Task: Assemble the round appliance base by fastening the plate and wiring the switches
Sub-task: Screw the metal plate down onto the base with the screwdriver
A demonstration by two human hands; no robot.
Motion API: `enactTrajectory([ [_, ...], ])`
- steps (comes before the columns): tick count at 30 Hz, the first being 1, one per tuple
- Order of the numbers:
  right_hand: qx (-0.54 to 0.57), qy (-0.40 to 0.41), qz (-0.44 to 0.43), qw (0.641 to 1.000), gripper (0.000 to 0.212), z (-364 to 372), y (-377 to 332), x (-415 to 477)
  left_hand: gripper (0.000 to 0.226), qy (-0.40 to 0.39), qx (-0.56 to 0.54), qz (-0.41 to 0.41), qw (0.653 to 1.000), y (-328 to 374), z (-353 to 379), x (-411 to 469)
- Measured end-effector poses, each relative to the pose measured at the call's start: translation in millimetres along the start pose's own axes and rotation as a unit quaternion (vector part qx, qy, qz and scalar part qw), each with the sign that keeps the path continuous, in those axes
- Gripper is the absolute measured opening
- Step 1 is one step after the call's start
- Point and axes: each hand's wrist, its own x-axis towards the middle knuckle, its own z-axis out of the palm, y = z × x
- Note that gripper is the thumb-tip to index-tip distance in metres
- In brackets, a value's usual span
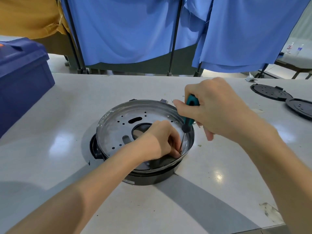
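Round base point(148, 180) sits mid-table point(67, 166), metal plate point(121, 125) seated inside. Right hand point(217, 112) clenched round the teal screwdriver point(189, 119) handle, shaft angled down at the plate's near-right rim. Left hand point(162, 141) fingertips pinch the shaft near its tip, possibly with a screw under them, but that is hidden. Blue bin point(22, 78) far left.

Right hand point(217, 108) around teal screwdriver point(189, 115), left hand point(160, 139) in a pinch at its tip.

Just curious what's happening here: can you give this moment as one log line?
step: fastening plate | right hand: grips screwdriver | left hand: pinches at its tip | plate: sits in base
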Motion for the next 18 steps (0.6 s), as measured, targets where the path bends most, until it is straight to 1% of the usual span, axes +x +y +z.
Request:
enactTrajectory([
  [2,-0.077,0.018,0.007,0.997,0.05,1.8,-9.1,-0.3,0.017,0.009,-0.004,0.0,1.0,1.0,0.3,-1.8],
  [4,-0.147,0.048,0.016,0.988,0.059,2.9,-19.4,-2.1,0.023,0.008,-0.001,0.007,1.0,1.5,1.8,-1.8],
  [5,-0.162,0.064,0.016,0.985,0.062,3.9,-24.7,-3.5,0.026,0.004,0.0,0.012,1.0,1.4,2.9,-1.6],
  [7,-0.157,0.071,0.004,0.985,0.063,7.2,-33.2,-4.9,0.019,0.001,-0.007,0.02,1.0,1.0,4.3,-0.8],
  [9,-0.106,0.023,-0.011,0.994,0.054,8.2,-33.0,-2.7,0.016,0.005,-0.02,0.026,0.999,1.4,4.4,-1.3],
  [11,0.013,-0.057,0.0,0.998,0.04,0.4,-22.8,0.0,0.019,0.006,-0.027,0.033,0.999,2.1,4.1,-1.7],
  [13,0.12,-0.106,0.003,0.987,0.033,-10.5,-11.5,0.0,0.016,0.002,-0.006,0.029,1.0,2.6,3.4,-1.0],
  [15,0.162,-0.098,-0.006,0.982,0.029,-13.2,-2.6,-1.5,0.013,-0.002,0.002,0.017,1.0,2.4,3.7,0.2],
  [18,0.184,-0.034,0.004,0.982,0.036,-1.8,0.8,-1.4,0.009,-0.011,-0.027,0.007,1.0,3.1,-0.4,-2.2],
])
